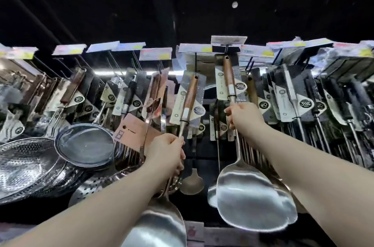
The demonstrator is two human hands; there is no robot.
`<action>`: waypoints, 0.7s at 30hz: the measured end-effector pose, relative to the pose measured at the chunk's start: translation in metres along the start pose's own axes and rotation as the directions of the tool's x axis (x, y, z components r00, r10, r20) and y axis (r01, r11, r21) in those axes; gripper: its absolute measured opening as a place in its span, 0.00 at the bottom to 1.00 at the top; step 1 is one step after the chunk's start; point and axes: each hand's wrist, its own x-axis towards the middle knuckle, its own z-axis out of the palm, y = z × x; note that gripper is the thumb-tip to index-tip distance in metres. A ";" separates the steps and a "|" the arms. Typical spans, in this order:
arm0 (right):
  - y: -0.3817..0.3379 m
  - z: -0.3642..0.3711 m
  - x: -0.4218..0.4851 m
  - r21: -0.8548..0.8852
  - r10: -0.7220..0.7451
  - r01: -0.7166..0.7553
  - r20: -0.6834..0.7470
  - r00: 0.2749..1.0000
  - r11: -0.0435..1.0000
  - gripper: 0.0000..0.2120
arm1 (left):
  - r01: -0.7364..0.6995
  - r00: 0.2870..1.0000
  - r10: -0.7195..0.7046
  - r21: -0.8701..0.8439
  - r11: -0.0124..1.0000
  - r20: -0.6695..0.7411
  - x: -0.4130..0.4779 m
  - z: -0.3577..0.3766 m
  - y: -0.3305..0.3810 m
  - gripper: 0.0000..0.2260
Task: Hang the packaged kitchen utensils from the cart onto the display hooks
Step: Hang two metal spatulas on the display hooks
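Observation:
My left hand (166, 151) grips the steel shaft of a packaged ladle (189, 97) with a wooden handle and a card sleeve; its bowl (159, 226) hangs low in front of me. My right hand (241, 116) grips the shaft of a packaged steel spatula (229, 78), whose wooden handle reaches up to a display hook (226, 47) under a price tag. The spatula's wide blade (253, 196) hangs below my right wrist. Both utensils are held upright against the display wall. The cart is out of view.
Rows of packaged utensils hang on hooks to the left (129, 93) and right (303, 101), with price tags (155, 53) above. Mesh strainers (85, 144) and perforated colanders (26, 165) crowd the lower left. A small ladle (192, 182) hangs between my hands.

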 end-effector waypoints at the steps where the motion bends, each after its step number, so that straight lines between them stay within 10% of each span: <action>1: 0.000 0.000 0.003 0.001 0.000 0.000 -0.006 1.000 1.000 0.18 | -0.003 1.000 0.003 -0.003 1.000 -0.001 0.002 0.001 0.000 0.09; 21: -0.013 -0.001 0.007 0.235 0.093 -0.103 0.055 0.994 0.966 0.15 | -0.027 1.000 0.027 -0.018 0.999 0.003 0.014 0.007 -0.001 0.09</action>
